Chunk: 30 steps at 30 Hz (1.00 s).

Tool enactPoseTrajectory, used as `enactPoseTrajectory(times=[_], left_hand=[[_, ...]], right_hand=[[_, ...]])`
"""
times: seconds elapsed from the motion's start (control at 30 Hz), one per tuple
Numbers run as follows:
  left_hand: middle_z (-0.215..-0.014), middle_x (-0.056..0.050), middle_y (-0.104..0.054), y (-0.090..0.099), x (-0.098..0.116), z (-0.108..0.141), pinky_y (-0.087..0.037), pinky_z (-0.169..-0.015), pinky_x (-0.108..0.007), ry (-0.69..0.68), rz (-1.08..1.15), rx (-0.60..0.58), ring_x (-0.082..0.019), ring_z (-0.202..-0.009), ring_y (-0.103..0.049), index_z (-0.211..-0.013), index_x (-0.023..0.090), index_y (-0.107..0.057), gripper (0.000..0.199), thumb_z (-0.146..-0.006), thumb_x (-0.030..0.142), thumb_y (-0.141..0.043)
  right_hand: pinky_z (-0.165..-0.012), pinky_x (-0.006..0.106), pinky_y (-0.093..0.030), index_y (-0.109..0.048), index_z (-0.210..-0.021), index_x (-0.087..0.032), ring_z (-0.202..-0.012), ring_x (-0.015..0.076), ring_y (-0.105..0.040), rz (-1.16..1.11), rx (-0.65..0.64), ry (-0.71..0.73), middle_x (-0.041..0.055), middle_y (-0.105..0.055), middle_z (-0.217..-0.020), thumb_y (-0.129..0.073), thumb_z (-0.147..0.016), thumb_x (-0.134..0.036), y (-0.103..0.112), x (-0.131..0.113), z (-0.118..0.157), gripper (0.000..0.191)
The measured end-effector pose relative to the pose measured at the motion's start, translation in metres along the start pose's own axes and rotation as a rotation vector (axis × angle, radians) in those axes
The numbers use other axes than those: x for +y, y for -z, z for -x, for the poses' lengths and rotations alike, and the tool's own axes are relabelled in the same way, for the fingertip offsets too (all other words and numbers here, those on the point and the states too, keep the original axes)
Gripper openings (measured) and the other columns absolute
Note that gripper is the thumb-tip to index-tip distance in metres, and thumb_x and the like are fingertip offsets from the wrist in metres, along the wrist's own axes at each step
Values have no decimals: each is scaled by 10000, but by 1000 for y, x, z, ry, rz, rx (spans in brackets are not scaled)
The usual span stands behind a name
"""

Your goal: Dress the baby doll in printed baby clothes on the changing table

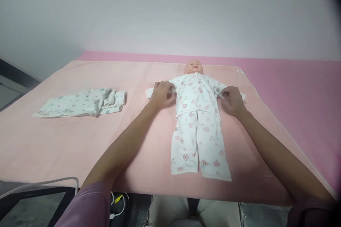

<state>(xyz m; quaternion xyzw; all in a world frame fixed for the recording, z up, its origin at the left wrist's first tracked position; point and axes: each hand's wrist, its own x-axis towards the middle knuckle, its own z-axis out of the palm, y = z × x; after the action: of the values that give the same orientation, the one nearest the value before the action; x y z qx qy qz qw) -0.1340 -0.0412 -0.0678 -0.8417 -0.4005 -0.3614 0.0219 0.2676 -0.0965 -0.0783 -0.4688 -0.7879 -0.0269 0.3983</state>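
Note:
A baby doll (193, 66) lies face up in a white long-sleeved baby shirt (195, 92) with small pink prints, its sleeves spread to both sides. Matching baby pants (186, 145) are laid out below the shirt, their waist meeting its hem. My left hand (162, 95) is closed, fingers pinching the shirt near the underarm on the left, with the sleeve end showing past it. On the other side my right hand (232, 100) pinches the shirt by the opposite sleeve. Something pale and thin shows at both fingertips; I cannot tell exactly which part of the cloth it is.
Folded white baby clothes (77, 103) with greenish prints lie at the left on a pale pink blanket (128, 71). A brighter pink surface (301, 103) extends right, against a grey-white wall (170, 10). A white cable (53, 181) hangs near the front left edge.

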Motion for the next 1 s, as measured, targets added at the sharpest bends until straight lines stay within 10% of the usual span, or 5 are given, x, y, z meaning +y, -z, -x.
enactPoseTrajectory(times=[0.3, 0.6, 1.0], left_hand=[[-883, -32, -681, 41, 68, 51, -464, -840, -460, -94, 140, -159, -247, -832, -596, -967, 257, -508, 293, -1010, 490, -681], [-838, -75, -700, 36, 79, 73, -420, -757, -448, -20, -176, -43, -280, -820, -599, -906, 258, -524, 158, -982, 247, -663], [-711, -29, -653, 28, 93, 78, -442, -715, -407, 346, 53, -200, -250, -725, -587, -700, 250, -448, 331, -905, 293, -704]], right_hand=[[-720, 391, -455, -557, -973, -261, -760, 226, -572, -142, -441, 66, 49, -662, -896, -683, -1059, -568, 51, -69, 23, 343], [-665, 386, -353, -562, -904, -249, -672, 244, -536, 230, -127, 148, 48, -589, -699, -564, -1065, -335, 17, -77, 47, 183], [-644, 336, -309, -289, -716, -252, -616, 187, -392, -94, -234, 134, -9, -423, -610, -606, -951, -284, 20, -70, 59, 396]])
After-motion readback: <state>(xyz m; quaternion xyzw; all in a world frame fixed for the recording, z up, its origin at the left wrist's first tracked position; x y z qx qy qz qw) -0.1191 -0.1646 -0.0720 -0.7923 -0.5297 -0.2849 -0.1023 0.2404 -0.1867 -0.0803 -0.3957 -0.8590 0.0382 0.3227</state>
